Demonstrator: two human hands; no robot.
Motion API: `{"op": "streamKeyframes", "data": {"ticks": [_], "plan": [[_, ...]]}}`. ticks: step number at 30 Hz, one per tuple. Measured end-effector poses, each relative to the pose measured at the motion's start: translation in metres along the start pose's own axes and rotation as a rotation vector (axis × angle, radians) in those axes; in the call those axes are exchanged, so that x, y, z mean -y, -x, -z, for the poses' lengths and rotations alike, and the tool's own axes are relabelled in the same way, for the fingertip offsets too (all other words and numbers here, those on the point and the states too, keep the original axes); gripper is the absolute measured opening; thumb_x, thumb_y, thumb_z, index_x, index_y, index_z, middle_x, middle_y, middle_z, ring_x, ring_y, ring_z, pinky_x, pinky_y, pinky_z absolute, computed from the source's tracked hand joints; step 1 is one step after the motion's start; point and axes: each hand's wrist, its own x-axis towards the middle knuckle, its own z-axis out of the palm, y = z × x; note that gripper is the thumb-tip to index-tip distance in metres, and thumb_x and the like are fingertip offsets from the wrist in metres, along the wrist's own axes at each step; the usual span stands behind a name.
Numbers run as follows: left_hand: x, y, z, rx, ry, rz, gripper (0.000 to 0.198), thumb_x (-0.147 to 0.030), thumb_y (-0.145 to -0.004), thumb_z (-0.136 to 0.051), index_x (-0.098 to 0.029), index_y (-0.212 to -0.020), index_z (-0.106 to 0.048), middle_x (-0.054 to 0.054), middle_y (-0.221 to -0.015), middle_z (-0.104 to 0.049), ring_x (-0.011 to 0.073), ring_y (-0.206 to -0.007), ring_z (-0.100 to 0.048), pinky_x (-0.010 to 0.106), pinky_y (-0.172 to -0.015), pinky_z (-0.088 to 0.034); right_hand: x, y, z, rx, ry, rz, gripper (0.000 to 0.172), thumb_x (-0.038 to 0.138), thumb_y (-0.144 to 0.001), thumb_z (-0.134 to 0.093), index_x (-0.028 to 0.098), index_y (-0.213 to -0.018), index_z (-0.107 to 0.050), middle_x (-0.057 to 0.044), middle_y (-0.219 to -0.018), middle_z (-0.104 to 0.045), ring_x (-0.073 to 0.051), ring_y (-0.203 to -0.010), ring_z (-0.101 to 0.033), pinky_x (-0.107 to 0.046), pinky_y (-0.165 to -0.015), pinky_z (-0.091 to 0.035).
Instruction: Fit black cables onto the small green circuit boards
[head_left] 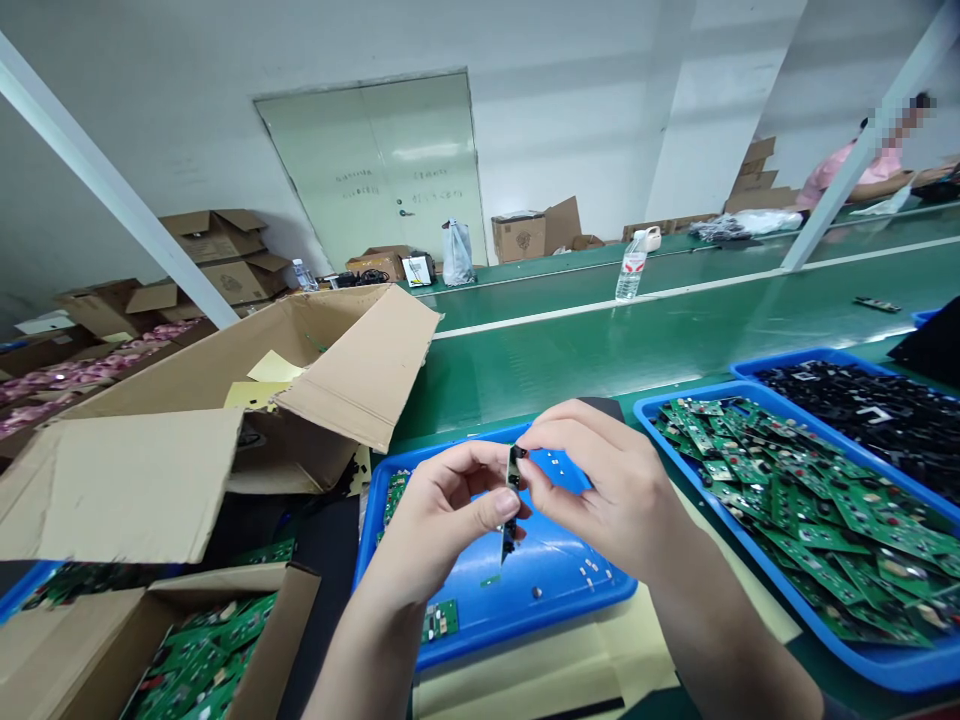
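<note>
My left hand [442, 515] grips a narrow circuit board [508, 538] by its edge, thumb in front and fingers behind. The board stands nearly upright, seen almost edge-on, with small black parts along its side. At its upper end, my right hand [615, 485] is closed in a pinch on a small black part [520, 452]; whether this part is fixed to the board I cannot tell. Both hands are above a blue tray [540, 570]. In that tray lie a green circuit board [442, 620] at the near left, more boards at the far left and a few small white pieces.
On the right, one blue tray [840, 650] holds heaped green boards, another [765, 362] black parts. Open cardboard boxes [360, 375] stand left, a smaller one [300, 610] with boards nearer. A water bottle [631, 268] is upright behind. A person [832, 175] sits far right.
</note>
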Motion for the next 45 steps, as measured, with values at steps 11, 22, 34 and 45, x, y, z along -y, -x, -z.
{"op": "streamKeyframes", "data": {"ticks": [11, 22, 34, 45], "plan": [[0.005, -0.001, 0.0, -0.048, 0.018, 0.084, 0.034, -0.041, -0.067, -0.078, -0.016, -0.085, -0.064, 0.004, -0.076, -0.064, 0.0144, -0.064, -0.063, 0.019, -0.049, -0.05, -0.007, -0.001, -0.008, -0.043, 0.022, -0.025, 0.013, 0.011, -0.085, -0.05, 0.018, -0.085, -0.061, -0.005, -0.076, -0.064, -0.017, -0.071, -0.062, -0.03, -0.064, -0.051], [0.005, -0.003, -0.001, -0.049, 0.13, -0.018, 0.032, -0.035, -0.065, -0.08, -0.018, -0.085, -0.063, 0.002, -0.078, -0.063, 0.0173, -0.071, -0.065, 0.028, -0.06, -0.055, 0.003, -0.002, -0.009, -0.089, -0.28, -0.287, 0.007, 0.014, -0.08, -0.059, 0.02, -0.079, -0.063, -0.002, -0.077, -0.064, -0.014, -0.072, -0.061, -0.029, -0.065, -0.053], [0.021, -0.01, -0.004, -0.204, 0.053, -0.293, 0.027, -0.024, -0.066, -0.081, -0.024, -0.088, -0.066, -0.002, -0.082, -0.062, 0.0092, -0.078, -0.056, 0.016, -0.068, -0.049, 0.0, 0.0, -0.025, -0.119, -0.661, -0.515, 0.005, 0.016, -0.075, -0.065, 0.02, -0.073, -0.067, -0.001, -0.076, -0.066, -0.014, -0.075, -0.062, -0.028, -0.069, -0.051], [0.018, -0.007, -0.006, -0.148, 0.054, -0.276, 0.026, -0.027, -0.065, -0.081, -0.023, -0.086, -0.067, -0.001, -0.079, -0.063, 0.0111, -0.074, -0.056, 0.018, -0.062, -0.049, -0.006, -0.002, -0.021, 0.009, -0.836, -0.56, 0.003, 0.02, -0.076, -0.064, 0.021, -0.074, -0.062, 0.002, -0.074, -0.061, -0.011, -0.069, -0.058, -0.023, -0.059, -0.046]]}}
